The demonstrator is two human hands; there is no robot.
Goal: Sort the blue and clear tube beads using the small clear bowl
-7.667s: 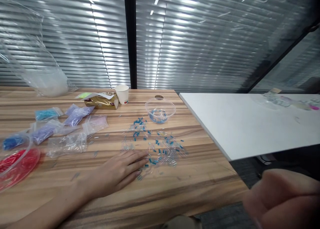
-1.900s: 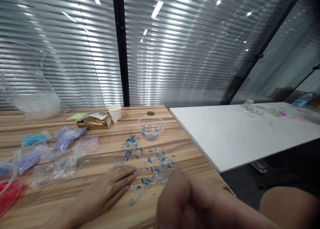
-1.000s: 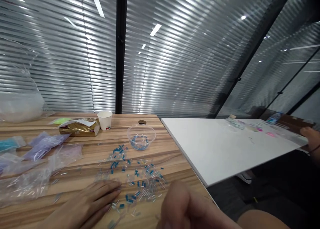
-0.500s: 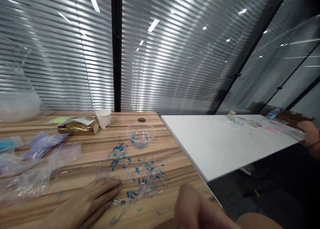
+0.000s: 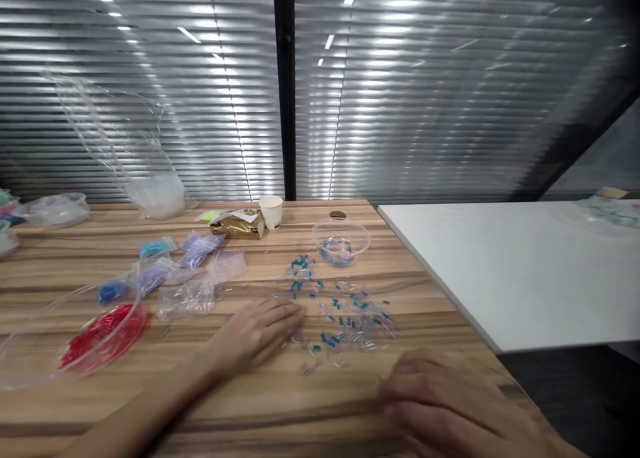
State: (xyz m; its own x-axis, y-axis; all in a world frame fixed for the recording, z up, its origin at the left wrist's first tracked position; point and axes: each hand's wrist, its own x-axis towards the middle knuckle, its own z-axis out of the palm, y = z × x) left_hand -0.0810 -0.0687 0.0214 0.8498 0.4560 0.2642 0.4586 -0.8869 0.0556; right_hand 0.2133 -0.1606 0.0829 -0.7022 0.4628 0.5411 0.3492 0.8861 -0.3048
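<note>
Small blue and clear tube beads (image 5: 350,321) lie scattered on the wooden table. My left hand (image 5: 263,328) rests palm down at their left edge, fingers stretched out and close together; I see nothing held. My right hand (image 5: 440,401) is to the right and nearer to me, smeared by motion. Its fingers look curled together, and whatever they may hold is hidden. Behind the beads stands a clear plastic bowl (image 5: 341,243) with blue beads in the bottom.
At left, a large clear container (image 5: 100,341) holds red beads. Several small bags, one purple (image 5: 200,248) and one light blue (image 5: 157,247), lie behind it. A gold box (image 5: 239,226) and a paper cup (image 5: 271,213) stand farther back. A white table (image 5: 500,265) adjoins at right.
The view has swung left, bringing the red bead container into sight. My right hand has come up over the table beside the beads; my left hand stays by them.
</note>
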